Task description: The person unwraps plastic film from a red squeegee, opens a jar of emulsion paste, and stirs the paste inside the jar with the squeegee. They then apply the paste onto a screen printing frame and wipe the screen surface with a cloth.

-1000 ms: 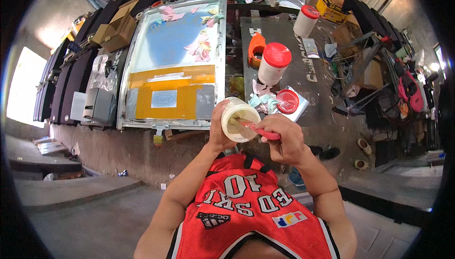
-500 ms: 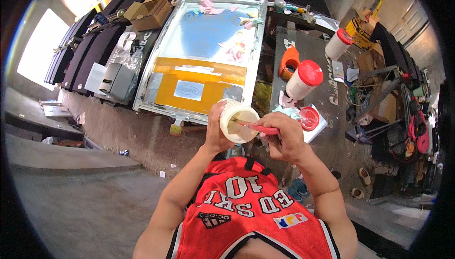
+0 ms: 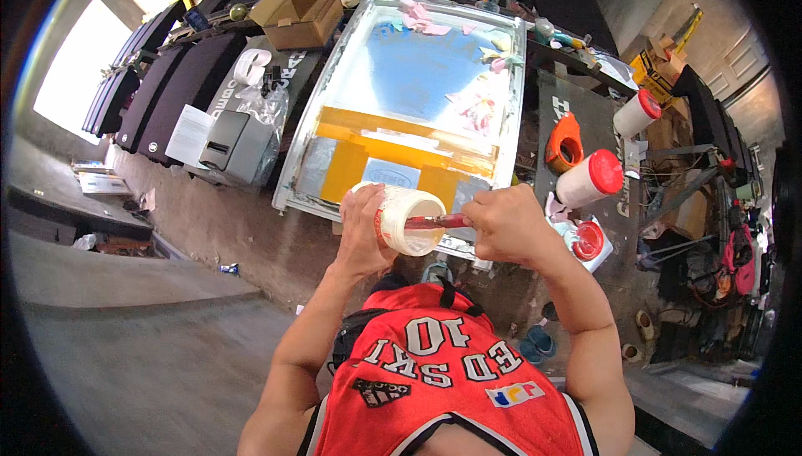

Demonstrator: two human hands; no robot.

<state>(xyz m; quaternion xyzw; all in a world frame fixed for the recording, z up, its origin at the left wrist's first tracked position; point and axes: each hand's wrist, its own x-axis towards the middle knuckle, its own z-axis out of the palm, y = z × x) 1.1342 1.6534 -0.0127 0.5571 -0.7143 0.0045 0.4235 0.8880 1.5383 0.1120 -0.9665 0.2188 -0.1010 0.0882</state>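
My left hand [image 3: 359, 230] grips a white plastic tub [image 3: 401, 201], tipped so that its open mouth faces right. My right hand [image 3: 514, 226] is closed on a red-handled tool [image 3: 451, 220], whose far end is inside the tub; its tip is hard to make out. Just beyond both hands lies a metal-framed screen [image 3: 515, 97] with a blue area, orange tape and crumpled pastel scraps. Right of it are an orange tape dispenser [image 3: 561, 143], two white containers [image 3: 575, 184] with red lids, and a separate red lid [image 3: 588, 240] beside crumpled pastel material.
At the left are black padded boards [image 3: 188, 101], a cardboard box [image 3: 296, 26] and a grey machine [image 3: 230, 151]. A metal rack [image 3: 677, 205] holds cluttered items at the right. Below are a concrete step [image 3: 142, 281] and blue footwear [image 3: 539, 341] on the floor.
The view has swung, so the screen and bench sit further right. The tub is tilted more to the side and my left hand has shifted left. The tool now lies more level.
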